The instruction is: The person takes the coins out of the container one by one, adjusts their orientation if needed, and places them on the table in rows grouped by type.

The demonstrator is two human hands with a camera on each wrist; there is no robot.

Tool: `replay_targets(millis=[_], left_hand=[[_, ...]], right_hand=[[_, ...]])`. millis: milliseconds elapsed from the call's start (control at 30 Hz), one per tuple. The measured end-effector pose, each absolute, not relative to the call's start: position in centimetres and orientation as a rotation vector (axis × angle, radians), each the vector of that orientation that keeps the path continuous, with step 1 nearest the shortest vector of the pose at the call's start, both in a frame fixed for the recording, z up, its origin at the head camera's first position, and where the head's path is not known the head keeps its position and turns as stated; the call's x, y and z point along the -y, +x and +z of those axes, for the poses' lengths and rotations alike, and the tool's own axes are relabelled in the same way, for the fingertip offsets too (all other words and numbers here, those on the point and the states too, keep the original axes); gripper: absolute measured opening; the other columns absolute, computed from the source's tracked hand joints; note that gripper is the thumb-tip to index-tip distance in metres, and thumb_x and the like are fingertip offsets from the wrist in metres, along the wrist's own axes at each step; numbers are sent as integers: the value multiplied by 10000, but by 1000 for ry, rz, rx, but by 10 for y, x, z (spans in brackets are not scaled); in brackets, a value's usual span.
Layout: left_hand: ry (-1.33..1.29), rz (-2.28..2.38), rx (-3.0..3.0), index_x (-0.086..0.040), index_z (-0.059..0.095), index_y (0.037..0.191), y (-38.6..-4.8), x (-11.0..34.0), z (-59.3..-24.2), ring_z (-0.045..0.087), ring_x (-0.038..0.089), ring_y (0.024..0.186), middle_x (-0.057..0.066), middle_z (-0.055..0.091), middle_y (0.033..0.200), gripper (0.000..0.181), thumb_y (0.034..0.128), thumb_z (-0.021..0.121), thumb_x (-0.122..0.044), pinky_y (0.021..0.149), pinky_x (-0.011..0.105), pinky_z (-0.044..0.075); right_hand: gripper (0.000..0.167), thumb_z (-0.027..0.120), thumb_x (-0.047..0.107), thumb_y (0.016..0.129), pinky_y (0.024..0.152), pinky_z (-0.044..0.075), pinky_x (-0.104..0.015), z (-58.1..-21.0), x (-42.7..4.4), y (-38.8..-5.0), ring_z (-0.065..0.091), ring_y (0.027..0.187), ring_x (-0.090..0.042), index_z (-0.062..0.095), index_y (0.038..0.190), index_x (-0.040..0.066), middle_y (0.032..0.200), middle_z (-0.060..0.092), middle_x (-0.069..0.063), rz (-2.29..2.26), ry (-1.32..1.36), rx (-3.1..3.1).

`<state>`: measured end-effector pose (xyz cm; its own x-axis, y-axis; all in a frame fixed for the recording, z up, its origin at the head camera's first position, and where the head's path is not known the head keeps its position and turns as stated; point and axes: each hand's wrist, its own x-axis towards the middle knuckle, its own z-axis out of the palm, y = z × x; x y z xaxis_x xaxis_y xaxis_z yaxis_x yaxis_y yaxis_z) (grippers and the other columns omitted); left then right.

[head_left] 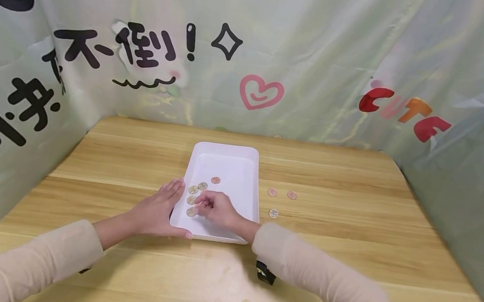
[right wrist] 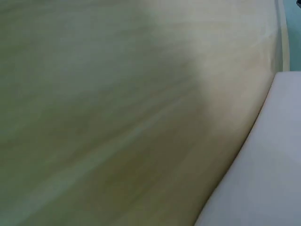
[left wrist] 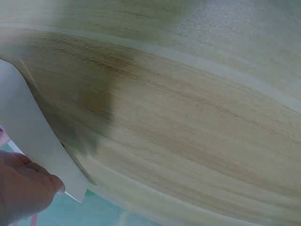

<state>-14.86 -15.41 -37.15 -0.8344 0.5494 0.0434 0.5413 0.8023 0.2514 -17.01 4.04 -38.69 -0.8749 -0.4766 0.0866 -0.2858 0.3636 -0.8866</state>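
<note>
A white rectangular tray (head_left: 240, 169) lies on the wooden table, several coins inside it. My left hand (head_left: 157, 210) rests against the tray's left side with straight fingers, its thumb along the front rim; part of this hand (left wrist: 28, 188) shows at the tray wall in the left wrist view. Inside the tray, my right hand (head_left: 218, 209) has curled fingers, and thumb and fingertips pinch at the edge of a gold-coloured coin (head_left: 191, 211). Beyond that lie gold-coloured coins (head_left: 193, 189), a darker coin (head_left: 202, 185) and a copper-coloured coin (head_left: 215, 180). The right wrist view hides the right hand.
Right of the tray, two copper-coloured coins (head_left: 272, 192) and one silvery coin (head_left: 273, 213) lie on the table (head_left: 336, 251). A printed cloth (head_left: 316, 58) hangs behind the table and along both sides.
</note>
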Motion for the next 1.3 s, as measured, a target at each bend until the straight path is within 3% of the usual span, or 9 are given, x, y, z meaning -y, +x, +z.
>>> replay_targets(millis=[300,667,867,1100,1300], left_hand=[[942,447,-2970,155,306,1368,-148,156,-373,250,429,1371,301,254,1471,1184,649,619,-732,1107,540,265],[933,399,-2964,139,296,1382,-151,156,-374,238,405,1385,277,245,1486,1186,642,629,-727,1124,516,252],[954,407,-2978,141,313,1373,-150,157,-375,261,407,1376,282,268,1475,1189,652,589,-763,1115,520,270],[961,409,-2977,150,316,1367,-150,157,-375,274,415,1367,292,284,1464,1186,664,569,-772,1107,523,284],[933,407,-2970,144,301,1377,-149,156,-373,249,411,1379,286,255,1478,1184,652,611,-739,1117,520,265]], right_hand=[[111,653,-59,773,536,370,-100,-391,-24,-167,438,590,-34,653,883,-58,655,537,-24,-1404,-557,-2519],[97,689,-43,756,535,364,-122,-386,-17,-169,428,585,-53,654,845,-35,642,554,-40,-1227,-528,-2656],[80,702,34,790,547,397,-123,-384,-15,-170,462,602,-39,653,844,1,711,642,-62,-975,-607,-2748],[152,723,154,798,542,399,-141,-379,-15,-172,477,627,-58,621,855,56,742,629,-11,-707,-671,-2782],[117,686,70,813,521,360,-136,-380,-19,-171,434,587,-61,584,765,36,664,565,-15,-915,-626,-2744]])
